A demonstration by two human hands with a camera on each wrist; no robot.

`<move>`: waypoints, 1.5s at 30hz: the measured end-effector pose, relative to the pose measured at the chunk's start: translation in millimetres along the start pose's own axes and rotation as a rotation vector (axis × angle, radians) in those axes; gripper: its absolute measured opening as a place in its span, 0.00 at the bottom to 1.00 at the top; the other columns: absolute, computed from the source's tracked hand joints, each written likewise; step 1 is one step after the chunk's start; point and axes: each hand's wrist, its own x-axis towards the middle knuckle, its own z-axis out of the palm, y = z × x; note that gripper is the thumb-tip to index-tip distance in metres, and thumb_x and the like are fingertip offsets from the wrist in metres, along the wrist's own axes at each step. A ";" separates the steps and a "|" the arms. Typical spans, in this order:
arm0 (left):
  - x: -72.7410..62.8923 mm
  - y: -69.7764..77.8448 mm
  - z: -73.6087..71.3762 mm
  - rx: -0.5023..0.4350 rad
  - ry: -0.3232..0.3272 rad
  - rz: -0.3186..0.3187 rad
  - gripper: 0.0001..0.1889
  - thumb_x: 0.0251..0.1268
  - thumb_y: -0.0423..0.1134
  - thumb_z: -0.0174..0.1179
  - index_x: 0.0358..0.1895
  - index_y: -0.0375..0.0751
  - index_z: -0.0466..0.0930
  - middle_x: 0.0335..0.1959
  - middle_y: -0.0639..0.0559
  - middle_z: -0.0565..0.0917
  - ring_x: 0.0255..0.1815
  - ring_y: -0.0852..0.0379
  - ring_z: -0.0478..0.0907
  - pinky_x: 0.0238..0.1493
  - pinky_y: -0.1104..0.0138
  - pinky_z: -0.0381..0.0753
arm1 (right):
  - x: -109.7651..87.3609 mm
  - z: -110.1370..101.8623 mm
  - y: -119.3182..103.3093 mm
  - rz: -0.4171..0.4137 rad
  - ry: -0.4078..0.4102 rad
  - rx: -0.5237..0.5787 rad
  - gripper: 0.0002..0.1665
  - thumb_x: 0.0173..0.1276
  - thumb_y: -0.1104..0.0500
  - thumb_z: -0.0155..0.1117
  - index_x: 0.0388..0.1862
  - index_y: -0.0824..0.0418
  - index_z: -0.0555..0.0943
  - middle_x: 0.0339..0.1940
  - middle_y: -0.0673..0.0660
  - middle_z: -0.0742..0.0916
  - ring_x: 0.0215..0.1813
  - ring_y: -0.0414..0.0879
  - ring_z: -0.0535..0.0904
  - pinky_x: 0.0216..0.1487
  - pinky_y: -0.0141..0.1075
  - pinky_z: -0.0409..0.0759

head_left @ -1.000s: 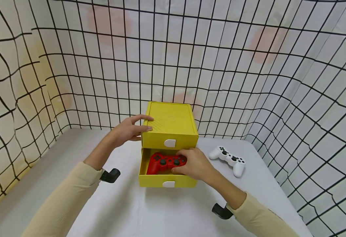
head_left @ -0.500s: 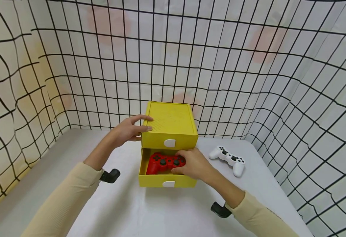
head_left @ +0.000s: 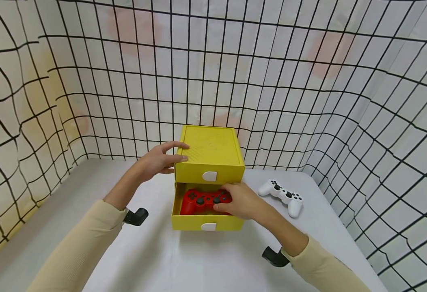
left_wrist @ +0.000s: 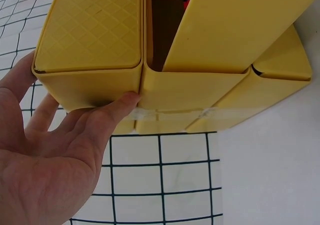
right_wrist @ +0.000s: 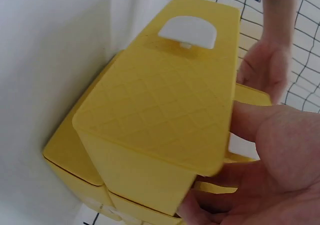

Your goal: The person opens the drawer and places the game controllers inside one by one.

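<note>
A small yellow drawer cabinet (head_left: 213, 146) with white tab handles stands on the table. Its middle drawer (head_left: 184, 223) is pulled out, and a red game controller (head_left: 191, 205) lies inside. My left hand (head_left: 155, 161) rests against the cabinet's upper left edge, with some fingers on top and others along the side (left_wrist: 65, 145). My right hand (head_left: 244, 202) is inside the drawer's right part, thumb and forefinger around the right end of the red controller. The right wrist view shows that hand (right_wrist: 280, 160) at the drawer's edge; the drawer front hides the controller there.
A white game controller (head_left: 282, 196) lies on the white table (head_left: 206, 263), right of the cabinet. White walls with black grid netting (head_left: 213, 73) surround the table at the back and sides. The bottom drawer (right_wrist: 75, 155) is closed beneath the pulled-out one.
My right hand has shifted very slightly to the right, and the red controller sits a touch differently in the drawer. My left hand, the cabinet and the white controller stay put.
</note>
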 end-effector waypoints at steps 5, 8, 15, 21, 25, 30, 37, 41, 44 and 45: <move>0.1 -1.0 -0.1 -0.005 0.000 -0.001 0.28 0.71 0.50 0.64 0.71 0.56 0.69 0.67 0.42 0.76 0.63 0.44 0.80 0.69 0.47 0.75 | -10.7 -8.0 -0.8 0.013 0.018 0.017 0.33 0.65 0.46 0.73 0.66 0.57 0.79 0.57 0.52 0.85 0.59 0.50 0.77 0.64 0.49 0.80; 0.6 -1.6 -0.3 -0.003 0.002 -0.001 0.28 0.71 0.50 0.64 0.71 0.56 0.70 0.67 0.42 0.77 0.62 0.44 0.80 0.69 0.47 0.75 | -19.5 -12.5 1.8 0.027 0.022 0.027 0.35 0.66 0.44 0.72 0.69 0.56 0.77 0.60 0.54 0.84 0.61 0.51 0.77 0.64 0.50 0.80; 0.5 0.0 -0.5 0.012 0.002 0.003 0.28 0.70 0.51 0.65 0.71 0.56 0.70 0.67 0.42 0.76 0.63 0.44 0.79 0.69 0.47 0.75 | -40.2 -17.7 15.5 0.130 -0.026 0.082 0.43 0.59 0.40 0.77 0.69 0.57 0.76 0.60 0.58 0.85 0.61 0.54 0.79 0.52 0.49 0.87; 0.0 -0.6 -1.6 0.021 0.003 0.006 0.29 0.70 0.51 0.65 0.72 0.56 0.69 0.68 0.43 0.76 0.62 0.44 0.80 0.69 0.47 0.75 | -48.4 -13.0 22.4 0.133 -0.010 0.111 0.44 0.55 0.46 0.81 0.67 0.60 0.77 0.50 0.55 0.87 0.51 0.49 0.80 0.44 0.39 0.86; 0.8 -1.8 -1.0 0.013 0.005 0.005 0.28 0.70 0.51 0.65 0.71 0.57 0.69 0.67 0.43 0.77 0.62 0.45 0.80 0.69 0.47 0.75 | -49.1 -9.7 23.7 0.121 0.037 0.110 0.43 0.55 0.47 0.82 0.67 0.61 0.77 0.46 0.55 0.88 0.48 0.49 0.82 0.43 0.39 0.86; 2.7 -3.5 -0.6 0.008 0.005 0.016 0.29 0.70 0.51 0.65 0.71 0.57 0.70 0.67 0.44 0.76 0.63 0.45 0.79 0.70 0.47 0.74 | -49.2 -7.7 24.8 0.126 0.062 0.124 0.44 0.55 0.48 0.81 0.68 0.63 0.77 0.44 0.54 0.89 0.44 0.46 0.83 0.42 0.38 0.85; 2.7 -2.4 -0.2 0.007 0.000 0.023 0.29 0.70 0.51 0.65 0.71 0.57 0.70 0.68 0.43 0.76 0.64 0.44 0.79 0.69 0.46 0.75 | -49.3 -6.7 25.3 0.128 0.059 0.191 0.44 0.56 0.53 0.81 0.70 0.65 0.75 0.25 0.46 0.85 0.29 0.42 0.78 0.27 0.34 0.78; 3.1 -3.1 -0.3 0.004 0.002 0.021 0.29 0.70 0.50 0.65 0.71 0.56 0.70 0.67 0.42 0.76 0.63 0.44 0.79 0.69 0.47 0.75 | -49.2 -5.0 26.5 0.109 0.064 0.212 0.45 0.56 0.52 0.81 0.70 0.66 0.75 0.21 0.46 0.84 0.26 0.42 0.77 0.24 0.35 0.76; 3.1 -3.4 0.0 0.001 0.004 0.017 0.28 0.70 0.50 0.65 0.71 0.56 0.70 0.68 0.43 0.76 0.64 0.44 0.79 0.69 0.48 0.75 | -48.1 -4.3 27.5 0.095 0.067 0.229 0.45 0.57 0.51 0.80 0.70 0.66 0.74 0.20 0.45 0.84 0.25 0.42 0.77 0.24 0.35 0.75; 3.0 -3.5 0.1 0.002 0.005 0.015 0.28 0.70 0.50 0.65 0.71 0.57 0.70 0.68 0.43 0.75 0.64 0.44 0.79 0.69 0.48 0.75 | -47.3 -4.3 28.0 0.088 0.068 0.230 0.45 0.57 0.50 0.80 0.70 0.66 0.74 0.20 0.45 0.84 0.25 0.42 0.77 0.24 0.35 0.76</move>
